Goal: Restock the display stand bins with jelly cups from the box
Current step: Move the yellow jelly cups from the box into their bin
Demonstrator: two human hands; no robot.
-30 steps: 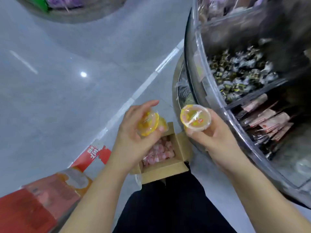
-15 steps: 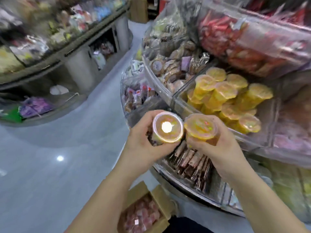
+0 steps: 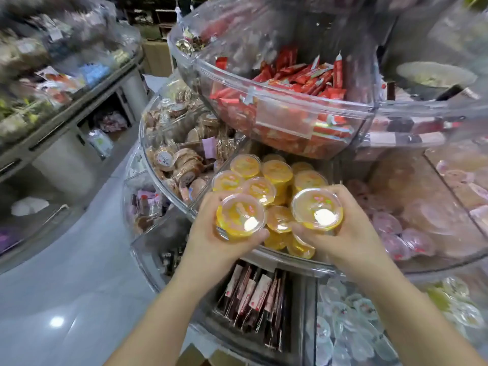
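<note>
Both hands up at the middle tier of the clear display stand [image 3: 264, 256], one yellow jelly cup each. Left hand [image 3: 211, 236] has fingers and thumb curled round the left cup [image 3: 240, 216], lid facing the camera, glare spot on the film. Right hand [image 3: 351, 233] clamps the right cup [image 3: 317, 209] the same way: thumb on the near side, fingers wrapped over the far edge. Both cups upright-ish, tilted slightly toward the camera, side by side but not touching each other.

Both sit right above the front rim of the yellow bin, over the pile of yellow cups [image 3: 274, 178] already in there (roughly a dozen visible, some on their sides near the rim). Can't tell whether the held cups touch the ones underneath.

Neighbours:
- left compartment, same tier: round wrapped biscuits [image 3: 177, 159]
- right compartment: pink jelly cups [image 3: 406, 239], blurred
- tier above: red snack bars [image 3: 298, 77] in a curved clear bin
- tier below: dark stick packets [image 3: 253, 294] standing on end, pale clear cups [image 3: 343, 326] to their right

Cardboard box [image 3: 195, 356]: only a sliver of flap at the bottom edge, between the forearms; contents out of view. Grey glossy floor [image 3: 66, 299] to the left, second shelf unit [image 3: 52, 107] beyond it, motion-blurred.
</note>
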